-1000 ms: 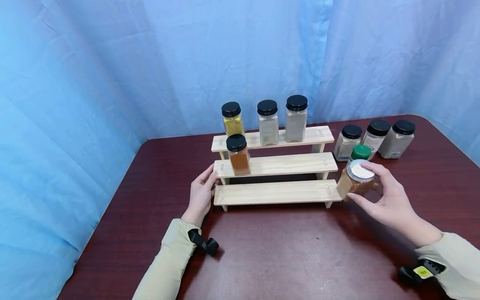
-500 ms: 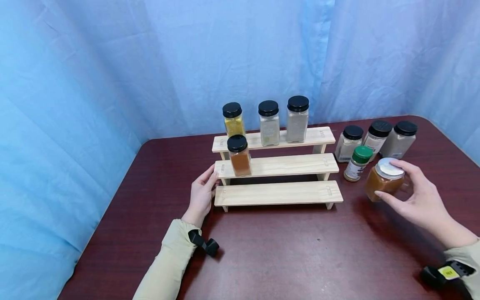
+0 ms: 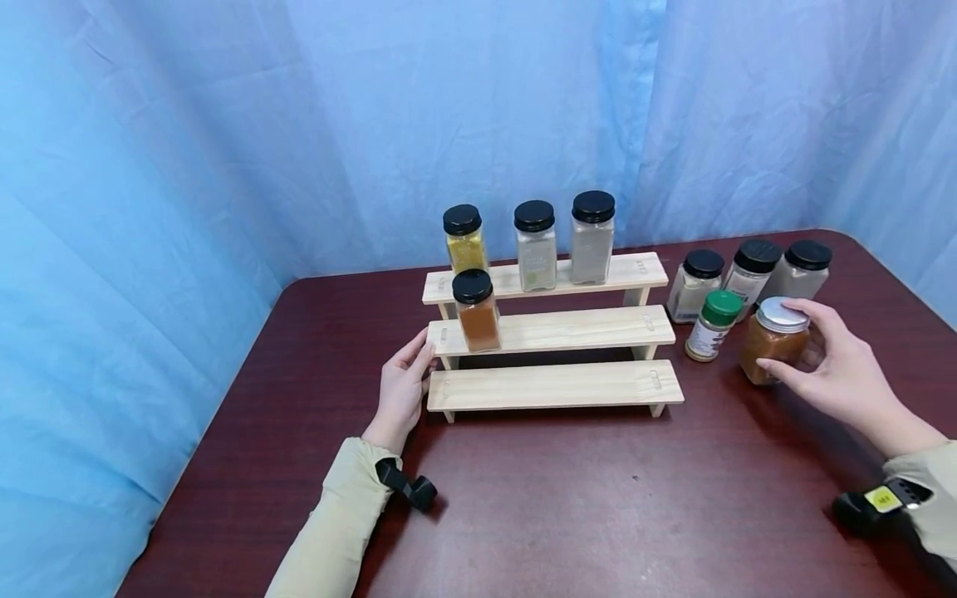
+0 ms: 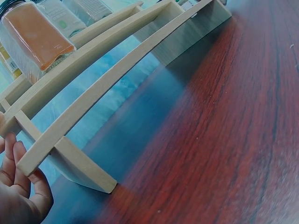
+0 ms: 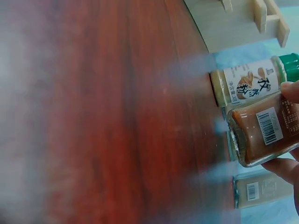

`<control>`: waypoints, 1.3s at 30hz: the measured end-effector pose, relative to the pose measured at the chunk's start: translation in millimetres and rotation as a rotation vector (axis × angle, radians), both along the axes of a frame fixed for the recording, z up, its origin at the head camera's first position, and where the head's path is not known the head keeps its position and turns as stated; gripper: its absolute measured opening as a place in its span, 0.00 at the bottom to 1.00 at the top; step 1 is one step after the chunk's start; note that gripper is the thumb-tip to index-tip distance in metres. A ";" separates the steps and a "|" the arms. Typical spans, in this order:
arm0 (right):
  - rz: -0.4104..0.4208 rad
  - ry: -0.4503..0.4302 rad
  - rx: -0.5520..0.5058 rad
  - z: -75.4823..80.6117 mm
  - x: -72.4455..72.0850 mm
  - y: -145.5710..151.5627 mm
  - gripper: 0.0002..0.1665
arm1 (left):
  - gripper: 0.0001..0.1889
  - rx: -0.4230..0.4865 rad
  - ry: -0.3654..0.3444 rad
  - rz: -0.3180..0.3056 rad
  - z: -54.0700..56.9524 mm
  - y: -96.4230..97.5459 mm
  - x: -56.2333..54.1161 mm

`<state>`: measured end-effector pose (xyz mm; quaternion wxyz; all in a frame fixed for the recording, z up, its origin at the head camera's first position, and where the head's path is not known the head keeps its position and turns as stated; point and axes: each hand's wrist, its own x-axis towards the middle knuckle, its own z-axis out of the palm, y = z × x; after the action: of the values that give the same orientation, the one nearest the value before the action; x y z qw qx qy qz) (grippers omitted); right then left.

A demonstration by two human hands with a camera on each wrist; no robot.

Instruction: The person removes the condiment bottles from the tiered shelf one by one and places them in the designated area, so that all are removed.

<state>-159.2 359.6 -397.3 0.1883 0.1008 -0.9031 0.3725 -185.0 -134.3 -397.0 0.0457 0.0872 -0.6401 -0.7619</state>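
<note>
My right hand [image 3: 848, 374] grips a glass spice jar [image 3: 773, 340] of brown powder with a silver lid, to the right of a green-capped spice bottle [image 3: 713, 325]. In the right wrist view this jar [image 5: 264, 128] leans, its barcode label showing, in front of the bottle [image 5: 250, 81]. My left hand [image 3: 401, 386] holds the left end of a three-tier wooden rack [image 3: 553, 386], thumb at the middle tier. On that tier stands a black-lidded jar of orange-brown powder [image 3: 478, 320]. The left wrist view shows the fingers [image 4: 39, 189] curled by the rack's end.
Three black-lidded jars line the top tier: a yellow one [image 3: 467, 247], a pale one [image 3: 537, 257] and a greyish one [image 3: 592, 245]. Behind the green-capped bottle stand more black-lidded jars [image 3: 691, 291]. Blue curtains [image 3: 478, 124] surround the dark red table [image 3: 538, 507].
My right hand has carried the silver-lidded jar rightward from the lowest tier's right end, past the green-capped bottle, then slightly farther back. The left hand stays at the rack.
</note>
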 end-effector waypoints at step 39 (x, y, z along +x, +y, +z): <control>0.046 -0.060 -0.015 7.3 -21.5 -2.4 0.48 | 0.21 0.016 0.004 -0.005 -1.6 -0.6 -0.7</control>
<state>-180.7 357.3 -390.1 0.1532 0.1087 -0.9031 0.3861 -185.7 -134.9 -398.6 0.0445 0.0844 -0.6343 -0.7672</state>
